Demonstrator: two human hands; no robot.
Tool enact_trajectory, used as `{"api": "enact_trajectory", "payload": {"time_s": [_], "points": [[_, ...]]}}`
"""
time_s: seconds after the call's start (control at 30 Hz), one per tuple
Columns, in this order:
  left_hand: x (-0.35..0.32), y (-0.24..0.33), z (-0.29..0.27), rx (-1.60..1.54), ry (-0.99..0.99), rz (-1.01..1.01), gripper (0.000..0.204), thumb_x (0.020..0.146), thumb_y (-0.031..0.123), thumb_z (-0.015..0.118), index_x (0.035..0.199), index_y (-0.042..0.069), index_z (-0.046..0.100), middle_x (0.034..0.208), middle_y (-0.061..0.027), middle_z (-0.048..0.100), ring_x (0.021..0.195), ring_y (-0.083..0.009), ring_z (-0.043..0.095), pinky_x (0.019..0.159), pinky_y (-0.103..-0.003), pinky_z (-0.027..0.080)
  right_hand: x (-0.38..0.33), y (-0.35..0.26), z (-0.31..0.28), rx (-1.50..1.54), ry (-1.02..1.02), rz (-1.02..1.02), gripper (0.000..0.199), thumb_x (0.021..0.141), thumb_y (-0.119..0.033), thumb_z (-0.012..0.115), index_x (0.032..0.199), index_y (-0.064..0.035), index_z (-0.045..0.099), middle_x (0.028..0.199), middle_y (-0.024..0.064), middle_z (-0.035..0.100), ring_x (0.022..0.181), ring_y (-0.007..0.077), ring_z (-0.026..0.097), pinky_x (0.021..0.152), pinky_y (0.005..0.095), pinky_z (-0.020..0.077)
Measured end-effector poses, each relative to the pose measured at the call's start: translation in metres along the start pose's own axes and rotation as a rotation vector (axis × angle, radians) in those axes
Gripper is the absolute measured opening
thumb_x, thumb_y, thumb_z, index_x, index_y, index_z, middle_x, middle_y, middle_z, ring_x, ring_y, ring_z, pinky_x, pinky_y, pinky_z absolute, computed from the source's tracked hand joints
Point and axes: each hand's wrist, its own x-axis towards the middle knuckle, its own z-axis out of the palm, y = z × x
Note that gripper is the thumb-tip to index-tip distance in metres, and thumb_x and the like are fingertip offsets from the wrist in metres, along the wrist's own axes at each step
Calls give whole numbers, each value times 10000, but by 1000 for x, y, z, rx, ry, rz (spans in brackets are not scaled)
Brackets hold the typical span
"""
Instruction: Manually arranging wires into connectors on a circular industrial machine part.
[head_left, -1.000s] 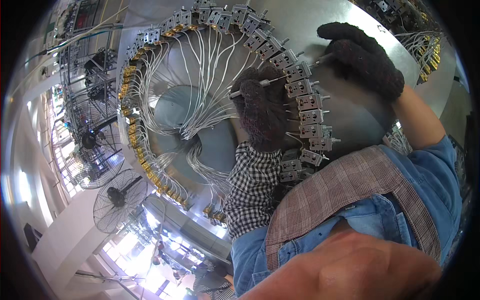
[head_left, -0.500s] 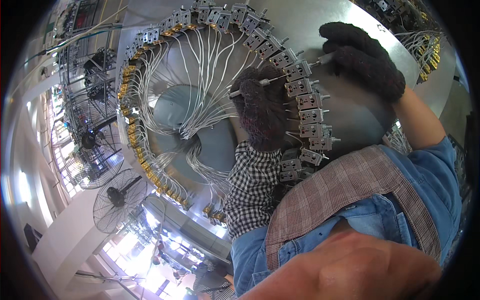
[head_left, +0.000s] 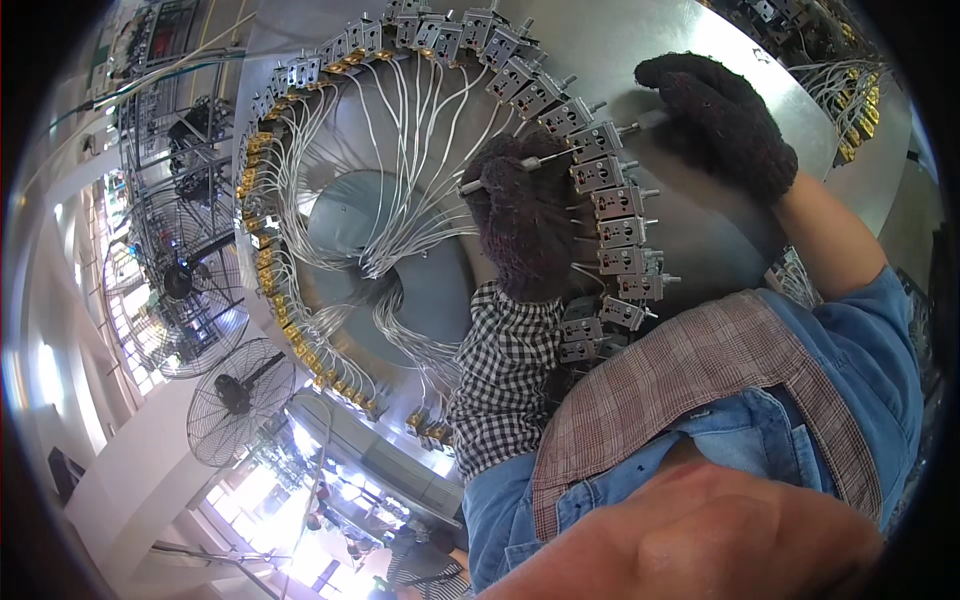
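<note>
My left hand (head_left: 525, 215), in a dark knitted glove, is closed around a slim silver rod-shaped tool (head_left: 490, 184). Its thin tip reaches right to a small metal block (head_left: 596, 141) on the ring. Across that block, my right hand (head_left: 725, 120), also in a dark glove, is closed at a short grey cylindrical piece (head_left: 652, 119) in line with the block's outer screw; the fingers partly cover it, so its full shape is hidden. Similar grey blocks (head_left: 620, 232) with outward screws curve around the ring, and white wires (head_left: 425, 130) run from the blocks to the centre.
The blocks sit on a large round metal plate (head_left: 690, 250); brass-coloured pieces (head_left: 265, 270) line its left side. More wired brass pieces (head_left: 862, 110) lie at the upper right. Caged fans (head_left: 235, 395) stand beyond on the left. Another person (head_left: 425, 560) is at the lower edge.
My right hand has turned and shifted slightly left at the grey piece, its fingers now lying closer together. The left hand and its rod have hardly moved.
</note>
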Motion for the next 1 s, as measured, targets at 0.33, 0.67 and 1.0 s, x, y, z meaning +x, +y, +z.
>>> {"api": "enact_trajectory", "payload": {"time_s": [0.33,0.67,1.0], "points": [[1,3,-3,7,52,-23,234,936,193,521,1070,7,479,1066,-142,540,993,-261,569,893,-405,503,-6,3,-5,8,-80,-93,355,857,-239,564,1172,-75,576,956,73,610,747,124,589,694,261,485],[-11,21,1,53,-92,-70,337,947,265,490,1207,50,478,1109,-135,572,1106,-332,529,983,-459,424,-36,7,-3,-44,88,-9,382,851,-174,558,1221,-81,538,930,78,598,760,132,574,680,271,480],[-28,19,-7,86,-42,-76,358,926,284,520,1212,78,460,1154,-144,539,1099,-325,536,948,-493,442,-39,9,19,117,11,-23,391,870,-220,555,1240,-96,525,884,54,600,772,116,559,697,273,472]]}}
